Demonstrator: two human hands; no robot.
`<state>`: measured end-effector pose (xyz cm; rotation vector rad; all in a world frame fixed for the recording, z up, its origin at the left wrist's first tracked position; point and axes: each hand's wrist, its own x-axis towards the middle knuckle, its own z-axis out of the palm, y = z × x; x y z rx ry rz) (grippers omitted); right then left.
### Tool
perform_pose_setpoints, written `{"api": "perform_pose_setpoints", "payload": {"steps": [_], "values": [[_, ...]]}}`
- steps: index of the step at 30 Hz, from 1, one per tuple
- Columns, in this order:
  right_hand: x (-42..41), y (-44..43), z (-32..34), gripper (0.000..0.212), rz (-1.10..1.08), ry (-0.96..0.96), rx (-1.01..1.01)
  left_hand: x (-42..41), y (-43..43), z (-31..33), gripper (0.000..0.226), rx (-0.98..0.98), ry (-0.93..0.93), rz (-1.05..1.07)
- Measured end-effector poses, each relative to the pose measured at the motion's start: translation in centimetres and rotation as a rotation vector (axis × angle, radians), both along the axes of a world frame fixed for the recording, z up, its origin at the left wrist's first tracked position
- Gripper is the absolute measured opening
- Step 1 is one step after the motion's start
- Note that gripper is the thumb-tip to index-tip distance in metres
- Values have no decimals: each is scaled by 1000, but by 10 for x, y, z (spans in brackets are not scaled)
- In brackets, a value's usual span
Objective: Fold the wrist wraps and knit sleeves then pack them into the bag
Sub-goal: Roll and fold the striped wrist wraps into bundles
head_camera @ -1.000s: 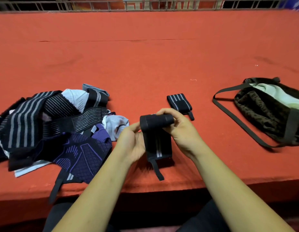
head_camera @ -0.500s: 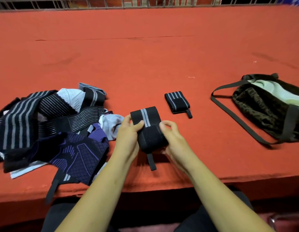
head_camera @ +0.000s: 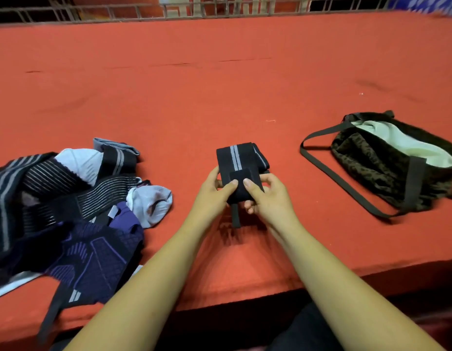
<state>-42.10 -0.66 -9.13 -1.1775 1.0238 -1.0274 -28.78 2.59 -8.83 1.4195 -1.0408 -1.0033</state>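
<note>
A black wrist wrap (head_camera: 235, 166) with a grey double stripe is folded into a compact block at the middle of the red table. My left hand (head_camera: 214, 192) and my right hand (head_camera: 266, 198) grip it from either side, both thumbs pressing its closing flap. Its thin loop hangs below between my hands. A second folded wrap (head_camera: 261, 158) peeks out just behind it, mostly hidden. An open dark patterned bag (head_camera: 387, 163) with a pale lining lies to the right, straps spread toward me.
A heap of unfolded wraps and knit sleeves (head_camera: 68, 211), black, striped, purple and white, covers the left near corner. The table's front edge (head_camera: 245, 300) runs just below my forearms. A metal railing (head_camera: 220, 8) borders the far side.
The hanging wrap was rolled up into a tight block and carried forward, so it now sits in front of the earlier folded wrap. Both hands shifted with it.
</note>
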Motion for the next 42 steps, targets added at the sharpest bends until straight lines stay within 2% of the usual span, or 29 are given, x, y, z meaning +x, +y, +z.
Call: {"api": "perform_pose_setpoints", "payload": {"steps": [2, 5, 9, 11, 16, 18, 19, 22, 27, 30, 34, 37, 42], "values": [[-4, -25, 5, 11, 31, -11, 29, 1, -23, 1, 52, 45, -36, 41], [-5, -62, 12, 23, 14, 46, 40, -2, -60, 5, 41, 109, -57, 61], [-4, -116, 6, 6, -156, 237, 14, -7, -107, 8, 23, 167, 15, 50], [-3, -138, -2, 8, -193, 336, -4, -8, -127, 0, 20, 201, 9, 56], [-1, -169, -29, 11, -204, 598, -56, -10, -154, -22, 9, 249, -226, 145], [1, -171, -34, 14, -209, 651, -90, -11, -157, -33, 25, 227, -287, 179], [2, -172, -35, 13, -207, 649, -94, -11, -158, -38, 32, 221, -287, 187], [3, -173, -39, 15, -195, 632, -119, -15, -157, -42, 28, 167, -255, 162], [1, -165, -38, 10, -232, 600, -172, -15, -156, -40, 44, 84, -72, 80], [-3, -167, -30, 16, -180, 582, -159, -15, -151, -35, 46, 82, -11, 25], [-7, -166, -8, 33, -108, 675, -113, -9, -139, -29, 29, 134, 0, 60], [-6, -156, 21, 48, -154, 699, -178, 17, -121, -12, 21, 144, -36, 111], [41, -118, 61, 34, -64, 588, -269, 93, -58, 28, 27, 105, -161, 131]]}}
